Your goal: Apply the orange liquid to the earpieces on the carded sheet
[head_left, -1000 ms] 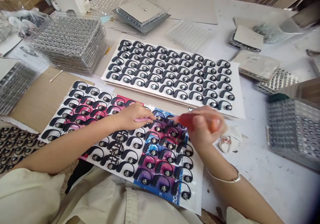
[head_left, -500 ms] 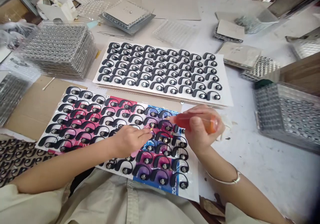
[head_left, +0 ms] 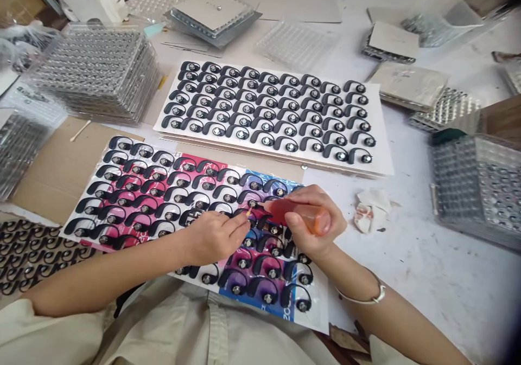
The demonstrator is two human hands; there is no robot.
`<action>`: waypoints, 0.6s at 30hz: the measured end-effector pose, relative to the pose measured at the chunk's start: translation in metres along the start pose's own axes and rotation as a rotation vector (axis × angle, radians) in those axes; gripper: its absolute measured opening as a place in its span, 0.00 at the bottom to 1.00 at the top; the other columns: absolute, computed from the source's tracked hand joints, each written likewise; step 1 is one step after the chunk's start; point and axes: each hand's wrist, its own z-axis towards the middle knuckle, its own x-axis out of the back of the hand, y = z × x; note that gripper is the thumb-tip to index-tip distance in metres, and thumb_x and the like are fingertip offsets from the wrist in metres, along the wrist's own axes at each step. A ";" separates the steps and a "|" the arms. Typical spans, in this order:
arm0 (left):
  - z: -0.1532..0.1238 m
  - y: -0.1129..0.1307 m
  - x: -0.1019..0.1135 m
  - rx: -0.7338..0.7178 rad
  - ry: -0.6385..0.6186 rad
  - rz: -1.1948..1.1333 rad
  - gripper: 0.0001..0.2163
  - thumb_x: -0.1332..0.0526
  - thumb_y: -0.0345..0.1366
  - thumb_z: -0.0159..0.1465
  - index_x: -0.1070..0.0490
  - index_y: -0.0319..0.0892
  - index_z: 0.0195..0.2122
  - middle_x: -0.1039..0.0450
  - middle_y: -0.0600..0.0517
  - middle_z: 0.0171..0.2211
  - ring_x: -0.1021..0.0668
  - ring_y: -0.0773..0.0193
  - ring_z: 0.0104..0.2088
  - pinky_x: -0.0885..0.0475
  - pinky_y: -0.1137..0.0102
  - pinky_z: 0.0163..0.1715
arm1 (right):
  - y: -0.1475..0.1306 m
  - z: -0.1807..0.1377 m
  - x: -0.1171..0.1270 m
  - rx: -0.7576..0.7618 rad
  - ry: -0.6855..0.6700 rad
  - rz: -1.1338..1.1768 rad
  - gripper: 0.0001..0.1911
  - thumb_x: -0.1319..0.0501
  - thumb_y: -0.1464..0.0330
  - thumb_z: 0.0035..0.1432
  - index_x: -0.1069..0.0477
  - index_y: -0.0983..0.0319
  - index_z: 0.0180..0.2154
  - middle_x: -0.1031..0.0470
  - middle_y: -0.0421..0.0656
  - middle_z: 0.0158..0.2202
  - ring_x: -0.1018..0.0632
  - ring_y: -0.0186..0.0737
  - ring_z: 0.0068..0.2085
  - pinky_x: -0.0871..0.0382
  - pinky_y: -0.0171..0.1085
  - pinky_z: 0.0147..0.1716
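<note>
Rows of black ear-hook-shaped pieces (head_left: 267, 299) with round silver ends lie on a pink, blue and white printed sheet (head_left: 325, 300) in front of me. My right hand (head_left: 321, 229) is wrapped round a red-orange squeeze bottle (head_left: 299, 216), tilted so that its narrow nozzle points left and down at the pieces. Close by that nozzle, my left hand (head_left: 217, 235) pinches a thin stick (head_left: 248, 212) with a pale yellowish tip, just over the pieces; most of the stick is hidden by the fingers. Whether nozzle or tip touches a piece I cannot tell.
Behind lies a white board (head_left: 380, 153) with more black hooks. Clear plastic trays (head_left: 97, 72) are stacked at the back left, and others (head_left: 480, 186) stand at the right. A cotton swab (head_left: 80, 130) lies on cardboard (head_left: 52, 164); a crumpled, stained tissue (head_left: 368, 213) sits right of my hand.
My right hand has moved left and down with the bottle, bringing its nozzle near the stick in my left hand. The tissue behind it now shows fully. The view has shifted slightly.
</note>
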 end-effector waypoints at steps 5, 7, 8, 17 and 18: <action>0.000 0.002 0.001 -0.001 -0.065 0.017 0.11 0.49 0.26 0.65 0.27 0.34 0.40 0.23 0.40 0.43 0.23 0.68 0.22 0.26 0.71 0.20 | 0.001 -0.002 -0.003 0.009 -0.054 -0.037 0.11 0.34 0.64 0.49 0.29 0.60 0.37 0.26 0.43 0.28 0.26 0.39 0.28 0.29 0.40 0.25; 0.002 0.003 0.002 -0.004 -0.074 0.029 0.11 0.50 0.25 0.64 0.27 0.33 0.38 0.23 0.40 0.42 0.23 0.67 0.21 0.27 0.71 0.19 | 0.002 -0.002 -0.004 0.018 -0.076 -0.041 0.13 0.33 0.65 0.49 0.29 0.60 0.38 0.26 0.43 0.29 0.26 0.39 0.28 0.28 0.40 0.25; 0.003 0.003 0.002 0.001 -0.072 0.034 0.11 0.50 0.24 0.64 0.27 0.33 0.38 0.22 0.40 0.42 0.23 0.67 0.21 0.27 0.71 0.18 | 0.002 -0.003 -0.005 0.025 -0.082 -0.040 0.13 0.33 0.65 0.49 0.29 0.60 0.38 0.26 0.43 0.29 0.26 0.39 0.28 0.28 0.40 0.25; -0.003 0.008 -0.007 0.019 -0.073 0.040 0.10 0.47 0.24 0.63 0.28 0.31 0.40 0.23 0.37 0.42 0.22 0.65 0.22 0.24 0.70 0.20 | 0.008 -0.006 -0.007 0.048 -0.101 -0.065 0.14 0.33 0.66 0.49 0.29 0.59 0.39 0.25 0.44 0.30 0.25 0.40 0.29 0.28 0.41 0.25; -0.003 0.008 -0.007 0.016 -0.078 0.038 0.10 0.47 0.24 0.63 0.28 0.31 0.40 0.23 0.37 0.42 0.22 0.65 0.23 0.24 0.70 0.20 | 0.008 -0.006 -0.007 0.048 -0.103 -0.066 0.14 0.33 0.66 0.49 0.29 0.59 0.39 0.25 0.44 0.30 0.25 0.40 0.29 0.28 0.41 0.25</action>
